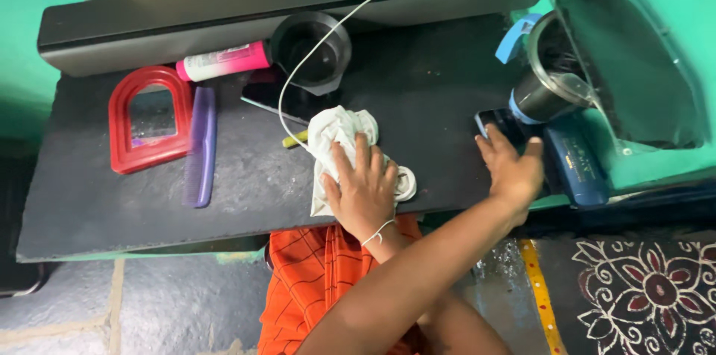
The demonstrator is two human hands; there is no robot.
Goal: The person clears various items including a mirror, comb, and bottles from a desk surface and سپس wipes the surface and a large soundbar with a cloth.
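- Head view: the left hand (363, 191) lies palm down, fingers spread flat, pressing on a crumpled white cloth (340, 136) near the front middle of the dark counter (246, 183); it grips nothing.
- The right hand (514, 168) rests open at the counter's right end, fingers stretched over a dark flat object (501, 126); what that object is cannot be told.
- Just beside the right hand lies a blue box (576, 168), and behind it stands a steel cup (548, 83) with a blue clip (516, 36).
- A white cable (328, 34) runs from the back down to the cloth, with a yellow pencil (294, 139) touching the cloth's left edge.
- On the left part lie a red-framed mirror (149, 118), a purple comb (201, 148), a pink-and-white bottle (224, 62) and a black round cup (312, 51).
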